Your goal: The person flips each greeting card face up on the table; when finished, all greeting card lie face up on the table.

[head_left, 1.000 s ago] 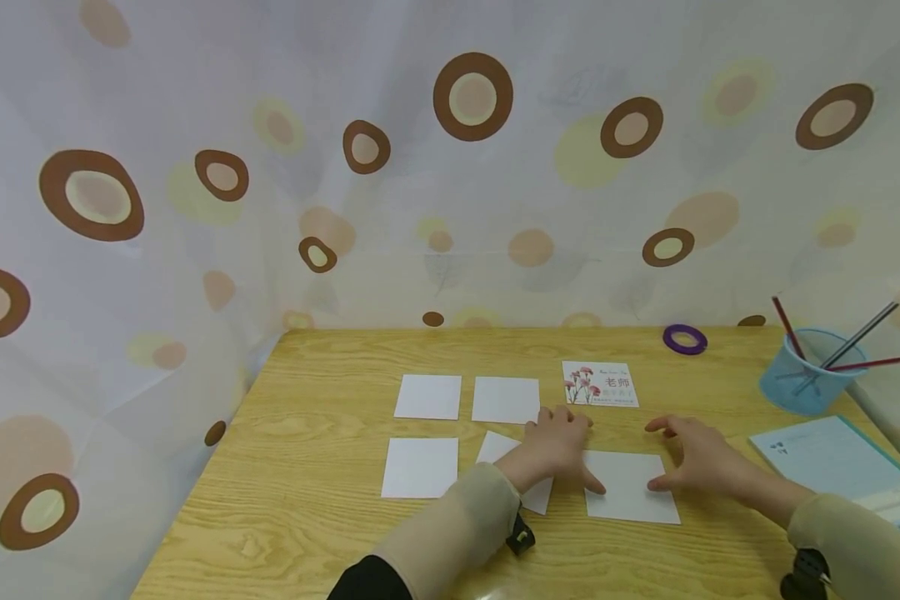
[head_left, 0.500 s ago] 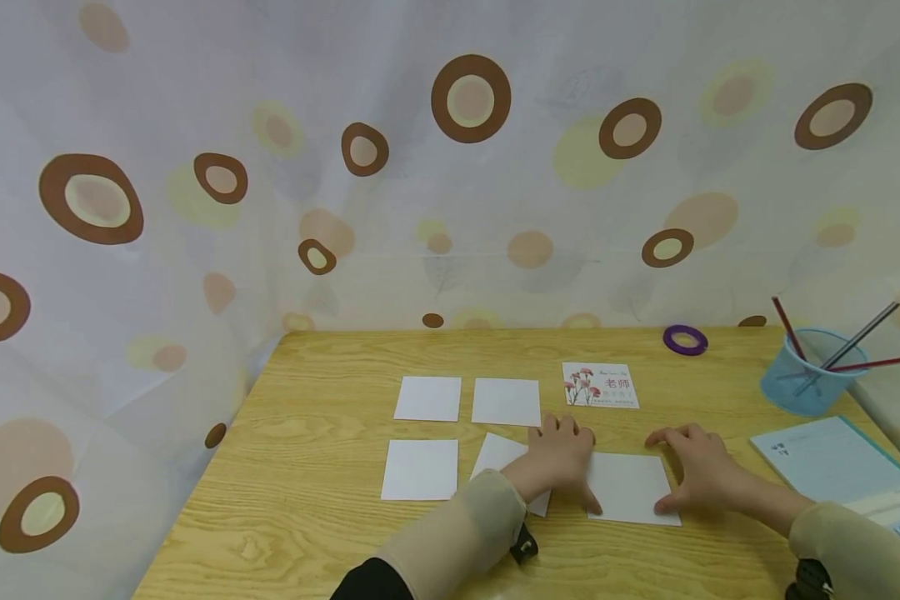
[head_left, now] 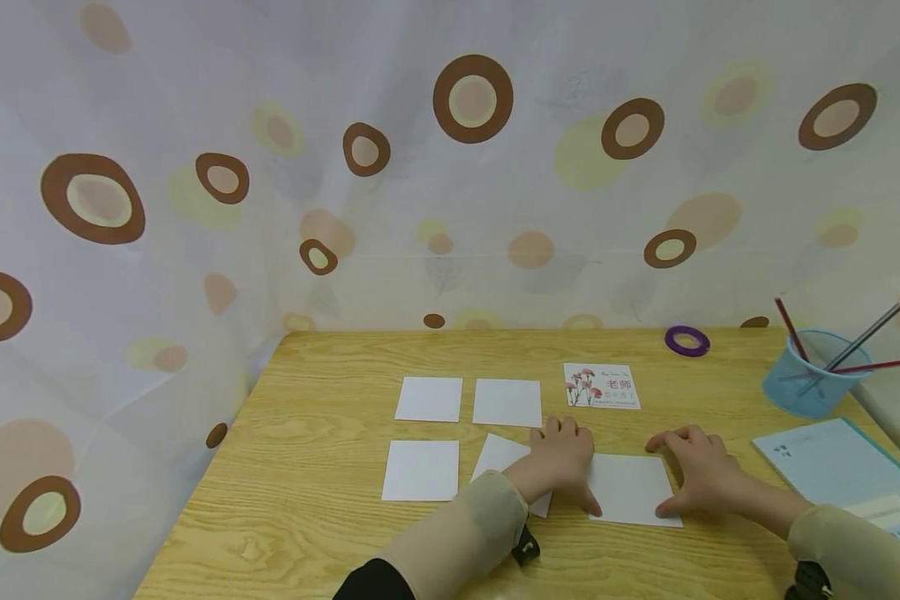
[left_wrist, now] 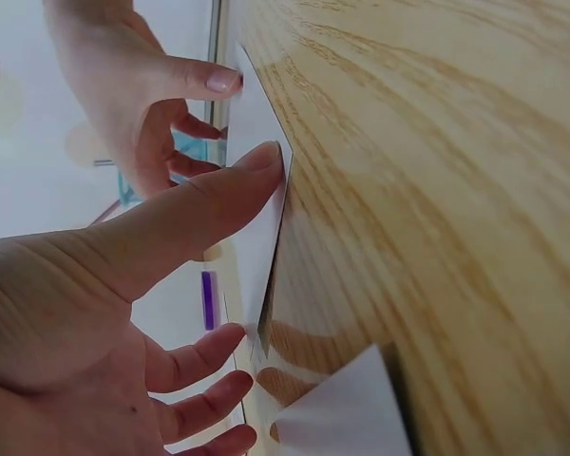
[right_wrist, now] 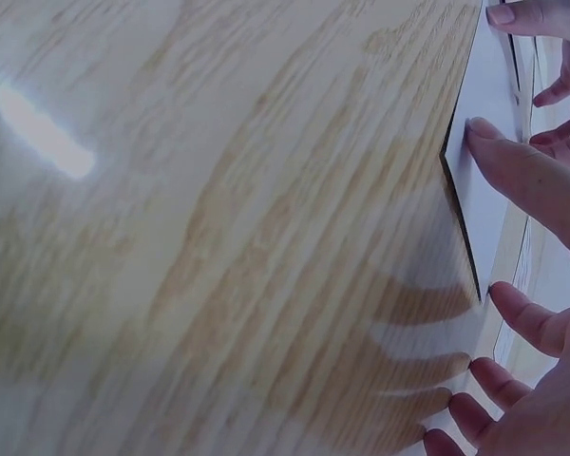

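A: Head view, item one: left hand [head_left: 562, 457] and right hand [head_left: 696, 479], each pinching an opposite edge of the blank white square paper card [head_left: 630, 488], which is lying flat on the light wooden table [head_left: 322, 467].

B: Neighbouring it: a tilted white card [head_left: 501, 457] sitting under the left wrist; a flower-printed card [head_left: 602, 385] lying just beyond.
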Available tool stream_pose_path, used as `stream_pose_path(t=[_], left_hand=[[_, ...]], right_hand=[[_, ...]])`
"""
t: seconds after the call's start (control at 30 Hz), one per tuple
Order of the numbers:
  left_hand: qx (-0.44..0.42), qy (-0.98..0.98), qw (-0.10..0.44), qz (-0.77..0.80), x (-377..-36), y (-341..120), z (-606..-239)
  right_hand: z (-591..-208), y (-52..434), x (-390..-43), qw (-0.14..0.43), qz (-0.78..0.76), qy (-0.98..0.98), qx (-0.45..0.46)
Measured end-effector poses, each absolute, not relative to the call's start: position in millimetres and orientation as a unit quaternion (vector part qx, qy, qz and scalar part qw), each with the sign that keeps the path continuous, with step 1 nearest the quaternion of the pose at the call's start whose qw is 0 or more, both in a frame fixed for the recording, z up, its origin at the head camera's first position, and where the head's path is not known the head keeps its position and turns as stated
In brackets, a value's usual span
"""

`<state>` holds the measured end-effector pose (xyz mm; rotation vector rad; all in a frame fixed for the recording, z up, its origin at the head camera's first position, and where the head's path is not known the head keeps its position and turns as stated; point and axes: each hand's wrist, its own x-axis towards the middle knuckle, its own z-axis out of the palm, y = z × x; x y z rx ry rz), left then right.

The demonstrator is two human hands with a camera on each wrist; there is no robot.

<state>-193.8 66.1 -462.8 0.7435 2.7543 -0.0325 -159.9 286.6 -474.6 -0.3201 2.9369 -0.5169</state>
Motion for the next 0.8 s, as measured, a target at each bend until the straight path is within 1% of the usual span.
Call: stream_pose_path(t=[0.2, 0.5, 0.67, 0.8], left_hand=[[0.252, 0.957, 0.144, -0.012, -194.8, 67.7, -463.5], [0.244, 0.959, 0.145, -0.008, -194.7, 69.6, -464.9], [0.244, 0.958, 0.148, 0.011, -194.5, 69.6, -462.8], [0.245, 0.957, 0.151, 0.03, -193.8, 69.3, -461.6]], right_hand=[[-474.5, 284.2, -161.4, 0.085, -0.166, 0.978, -0.091], [-472.7, 280.8, -159.4, 0.068, -0.194, 0.973, -0.102], [-466.8, 278.3, -159.9, 0.088, -0.222, 0.966, -0.099], [-462.3, 276.9, -160.9, 0.123, -0.252, 0.956, -0.085]])
